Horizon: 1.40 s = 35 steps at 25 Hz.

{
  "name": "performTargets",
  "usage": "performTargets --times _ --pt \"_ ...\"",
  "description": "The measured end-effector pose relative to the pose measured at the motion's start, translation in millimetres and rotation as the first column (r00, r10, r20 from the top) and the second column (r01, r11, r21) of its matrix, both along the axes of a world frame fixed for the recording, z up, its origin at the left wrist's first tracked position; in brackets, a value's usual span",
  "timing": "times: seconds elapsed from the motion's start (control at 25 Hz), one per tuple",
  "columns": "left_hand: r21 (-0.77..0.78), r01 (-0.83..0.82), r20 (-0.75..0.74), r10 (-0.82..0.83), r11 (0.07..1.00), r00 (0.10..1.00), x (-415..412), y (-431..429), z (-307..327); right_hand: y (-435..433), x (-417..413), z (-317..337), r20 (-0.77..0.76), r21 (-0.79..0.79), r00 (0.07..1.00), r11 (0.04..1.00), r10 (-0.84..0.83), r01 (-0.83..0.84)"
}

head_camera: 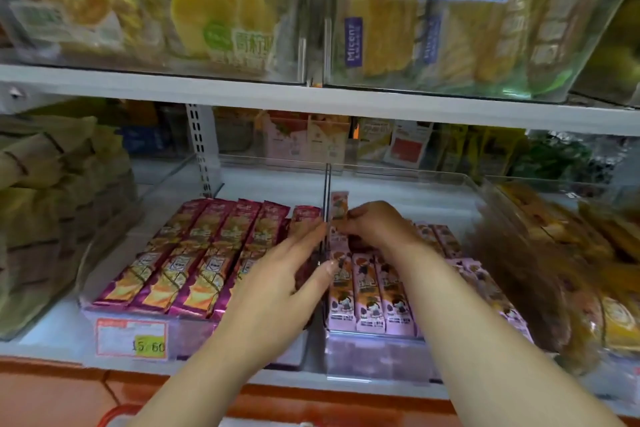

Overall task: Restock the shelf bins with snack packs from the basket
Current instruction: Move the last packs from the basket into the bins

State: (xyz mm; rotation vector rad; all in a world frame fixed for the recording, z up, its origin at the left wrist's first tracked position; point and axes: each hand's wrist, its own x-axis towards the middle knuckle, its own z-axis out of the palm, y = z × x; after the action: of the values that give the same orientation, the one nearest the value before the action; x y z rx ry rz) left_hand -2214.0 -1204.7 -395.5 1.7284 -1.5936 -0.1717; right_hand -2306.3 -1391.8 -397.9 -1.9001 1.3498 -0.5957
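Down at the bottom edge a red rim [112,416] peeks in. It may be the basket, but so little of it shows that you cannot tell.

Next comes the price tag [131,338] on the front of the left bin [187,333], which holds long magenta packs [194,253]. Your left hand [277,277] lies over their right end with fingers straight, holding nothing, its fingertips at the clear divider [327,184]. Let it steady that wall.

Just beyond, your right hand [375,224] pinches one pink pack [339,206]. The pack stands upright on the right side of the divider, above the pink rows [370,295] in the right bin [374,354].

Lower the pack flat, turned the same way as its neighbours, and slide it in beside the divider. Its corner could catch on that clear edge, so come in from the right.

A blurred brown bag [519,270] crowds your right forearm, so keep your elbow in. Farther back stand small boxes [311,139]. Overhead, the shelf board [450,107] carries bins of yellow snacks [221,10], so lift low.
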Motion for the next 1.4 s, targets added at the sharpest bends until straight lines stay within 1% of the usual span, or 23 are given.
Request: performTargets --times 0.04,0.08,0.24,0.32,0.36,0.44,0.52,0.56,0.64,0.72,0.76,0.8,0.84,0.88,0.92,0.96,1.0,1.04,1.08,1.2,1.24,1.32,1.4 --pt "0.000 0.004 -0.013 -0.004 1.000 1.000 1.4 0.3 -0.6 0.6 2.1 -3.0 -0.081 0.010 0.996 0.999 0.037 -0.036" --pt "0.000 0.006 -0.018 -0.006 1.000 1.000 2.4 0.5 -1.5 1.0 2.3 -4.4 -0.120 0.016 0.991 0.999 0.050 -0.048" --pt "-0.007 0.015 -0.054 -0.016 1.000 0.998 1.2 2.7 -0.9 9.7 -7.2 0.2 -0.164 0.023 0.983 0.996 0.084 -0.082" --pt "-0.043 0.005 -0.095 -0.009 0.999 0.995 2.6 9.7 0.8 24.2 -10.8 7.5 -0.147 -0.034 0.986 0.996 0.078 -0.083" --pt "-0.084 -0.019 -0.122 0.008 0.996 0.993 3.7 17.1 1.5 33.0 -13.0 13.3 -0.094 -0.088 0.994 0.994 0.056 -0.064" --pt "-0.204 -0.098 -0.185 0.060 0.974 0.981 5.3 40.5 -0.5 50.5 -19.9 30.2 0.083 -0.216 0.996 0.976 0.016 0.002" --pt "-0.304 -0.185 -0.254 0.108 0.934 0.961 6.6 70.2 -14.7 74.2 -31.8 45.1 0.298 -0.327 0.954 0.943 0.041 0.062" --pt "-0.309 -0.218 -0.283 0.130 0.926 0.950 7.0 84.9 -27.7 90.0 -39.8 49.9 0.385 -0.378 0.920 0.922 0.074 0.084" --pt "-0.191 -0.251 -0.333 0.177 0.949 0.926 6.2 114.9 -68.6 133.7 -58.0 43.0 0.433 -0.458 0.886 0.887 0.163 0.061" --pt "0.044 -0.244 -0.345 0.244 0.969 0.906 3.7 144.9 -125.5 182.5 -71.3 9.4 0.402 -0.473 0.880 0.880 0.252 -0.036" --pt "0.188 -0.225 -0.353 0.280 0.956 0.893 2.0 159.2 -154.6 205.2 -77.0 -16.5 0.365 -0.423 0.893 0.901 0.264 -0.094" --pt "0.341 -0.188 -0.355 0.311 0.921 0.882 -0.4 174.5 -183.8 224.1 -81.0 -53.8 0.301 -0.325 0.920 0.934 0.250 -0.148" --pt "0.463 -0.139 -0.349 0.324 0.876 0.880 -2.7 187.3 -208.7 240.2 -84.3 -87.4 0.222 -0.177 0.947 0.965 0.231 -0.194" --pt "0.567 -0.087 -0.332 0.324 0.819 0.886 -5.3 197.5 -227.4 250.2 -87.8 -124.5 0.125 0.013 0.969 0.976 0.215 -0.219" --pt "0.650 -0.038 -0.319 0.318 0.759 0.893 -7.1 205.8 -243.5 256.2 -91.7 -163.1 0.010 0.209 0.973 0.951 0.229 -0.226" --pt "0.719 0.006 -0.314 0.318 0.695 0.895 -8.3 211.6 -254.6 259.5 -95.8 -201.3 -0.109 0.376 0.958 0.903 0.264 -0.206" --pt "0.771 0.053 -0.324 0.319 0.635 0.891 -8.9 216.0 -264.9 263.9 -99.8 -237.3 -0.208 0.502 0.928 0.848 0.309 -0.170" --pt "0.812 0.088 -0.316 0.309 0.576 0.897 -10.1 219.4 -272.5 267.5 -102.7 -268.0 -0.269 0.570 0.907 0.812 0.324 -0.121" --pt "0.846 0.104 -0.287 0.283 0.524 0.915 -10.6 221.4 -278.9 272.8 -104.2 -294.3 -0.289 0.610 0.907 0.790 0.305 -0.071" --pt "0.916 0.117 -0.196 0.173 0.384 0.965 -11.0 223.7 -290.3 297.8 -95.3 -342.5 -0.264 0.703 0.927 0.711 0.268 -0.005" --pt "0.926 0.133 -0.188 0.127 0.354 0.974 -10.8 223.4 -291.7 307.0 -88.6 -348.7 -0.249 0.726 0.923 0.687 0.293 -0.022" --pt "0.936 0.147 -0.189 0.106 0.318 0.976 -9.8 222.3 -292.8 321.7 -74.4 -354.2 -0.231 0.758 0.906 0.650 0.354 -0.061" --pt "0.937 0.163 -0.226 0.179 0.309 0.958 -6.2 222.8 -297.8 327.6 -63.2 -362.2 -0.228 0.781 0.912 0.623 0.342 -0.039"
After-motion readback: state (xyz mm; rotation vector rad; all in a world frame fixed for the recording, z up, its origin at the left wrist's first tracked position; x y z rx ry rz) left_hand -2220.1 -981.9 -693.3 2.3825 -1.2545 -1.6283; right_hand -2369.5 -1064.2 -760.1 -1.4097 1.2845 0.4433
